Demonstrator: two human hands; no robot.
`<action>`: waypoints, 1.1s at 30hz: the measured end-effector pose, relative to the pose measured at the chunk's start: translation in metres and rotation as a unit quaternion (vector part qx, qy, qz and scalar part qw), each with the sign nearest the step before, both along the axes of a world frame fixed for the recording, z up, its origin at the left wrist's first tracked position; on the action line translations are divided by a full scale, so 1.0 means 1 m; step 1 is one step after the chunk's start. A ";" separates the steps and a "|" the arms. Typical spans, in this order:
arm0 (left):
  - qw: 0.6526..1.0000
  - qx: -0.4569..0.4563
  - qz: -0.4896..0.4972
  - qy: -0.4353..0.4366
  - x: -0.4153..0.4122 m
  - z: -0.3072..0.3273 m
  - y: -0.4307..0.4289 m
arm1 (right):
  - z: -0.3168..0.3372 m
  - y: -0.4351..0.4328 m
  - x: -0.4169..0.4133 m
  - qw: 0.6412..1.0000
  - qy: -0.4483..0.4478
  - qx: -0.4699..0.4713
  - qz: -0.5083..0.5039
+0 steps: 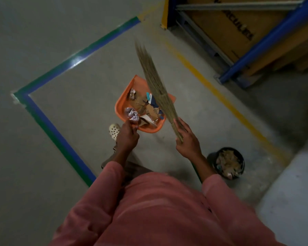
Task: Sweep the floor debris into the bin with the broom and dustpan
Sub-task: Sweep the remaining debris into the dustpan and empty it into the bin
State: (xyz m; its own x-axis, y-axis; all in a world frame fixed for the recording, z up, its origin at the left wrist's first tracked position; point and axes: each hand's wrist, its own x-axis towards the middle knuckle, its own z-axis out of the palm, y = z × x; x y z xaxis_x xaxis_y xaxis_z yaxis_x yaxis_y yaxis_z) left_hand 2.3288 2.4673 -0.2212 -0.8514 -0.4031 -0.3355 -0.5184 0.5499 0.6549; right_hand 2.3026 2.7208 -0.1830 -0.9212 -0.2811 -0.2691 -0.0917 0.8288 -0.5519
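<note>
While hands [127, 134] grip, dustpan [126, 96] between.

I see my left hand [127, 134] reaching forward and down, its knuckles up and fingers [131, 124] curled closed around something at the near edge of my reach. My right hand [187, 139] sits beside it, a little to the right and level with it, fingers wrapped around a thin bundle held at a slant. Both forearms are bare from the wrists back to pink sleeves [110, 174], elbows bent, arms roughly parallel.
</note>
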 end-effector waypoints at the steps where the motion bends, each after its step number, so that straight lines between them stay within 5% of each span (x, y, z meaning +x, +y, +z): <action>1: 1.000 0.000 -0.010 -0.005 0.014 0.003 0.018 | 0.001 0.019 0.017 1.000 0.000 -0.005 -0.006; 18: 0.968 -0.014 -0.244 -0.061 0.136 -0.022 0.174 | -0.015 0.185 0.235 0.979 -0.042 0.019 -0.197; 26: 0.907 -0.071 -0.395 -0.128 0.144 -0.060 0.290 | -0.042 0.283 0.247 0.938 -0.153 0.021 -0.312; 33: 0.881 -0.063 -0.418 -0.213 0.117 -0.163 0.433 | -0.128 0.411 0.231 0.912 -0.205 -0.015 -0.356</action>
State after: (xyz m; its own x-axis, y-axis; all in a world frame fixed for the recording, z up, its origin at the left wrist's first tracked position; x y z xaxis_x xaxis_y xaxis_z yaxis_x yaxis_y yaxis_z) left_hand 2.4459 2.9001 -0.3847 -0.6768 0.2472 -0.6934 -0.0822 0.9107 0.4049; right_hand 2.5339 3.1322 -0.3111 -0.6975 0.3353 -0.6333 0.6819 0.5822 -0.4428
